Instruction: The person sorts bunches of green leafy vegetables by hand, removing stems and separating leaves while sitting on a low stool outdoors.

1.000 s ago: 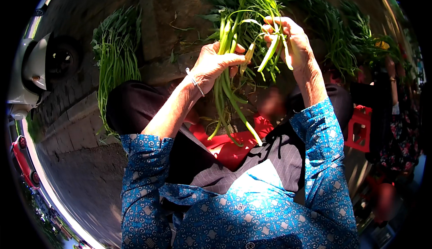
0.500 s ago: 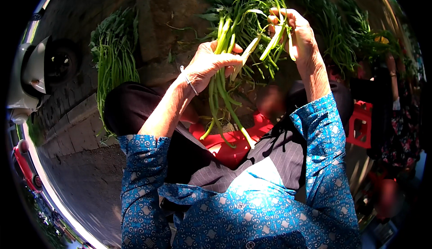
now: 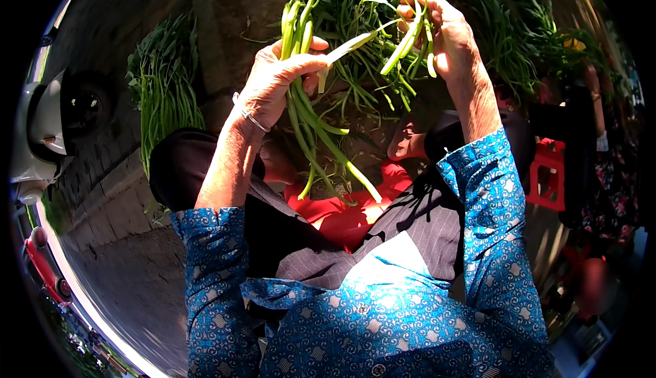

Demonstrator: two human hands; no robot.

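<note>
My left hand [image 3: 277,81] is closed round a small bunch of water spinach stems [image 3: 318,129], whose cut ends hang down over my lap. A pale, withered leaf [image 3: 355,45] sticks out sideways from beside its thumb toward the right. Higher up and to the right, my right hand [image 3: 447,36] pinches a few more water spinach stems [image 3: 402,53] between thumb and fingers, their ends pointing down. Behind both hands lies a loose heap of water spinach [image 3: 359,19] on the ground. Its leaves and stems overlap, so where each held stem leads is partly hidden.
A red plastic stool [image 3: 338,217] shows between my knees. On the left lies a large water spinach bunch [image 3: 167,84], with more greens [image 3: 502,47] at far right. Another red stool [image 3: 547,173] and a person's arm [image 3: 596,105] are at right; a white vehicle [image 3: 51,122] stands far left.
My left hand has moved left and up with its bunch, away from the right hand. The right hand has risen slightly, and the pale leaf now stretches more level between them.
</note>
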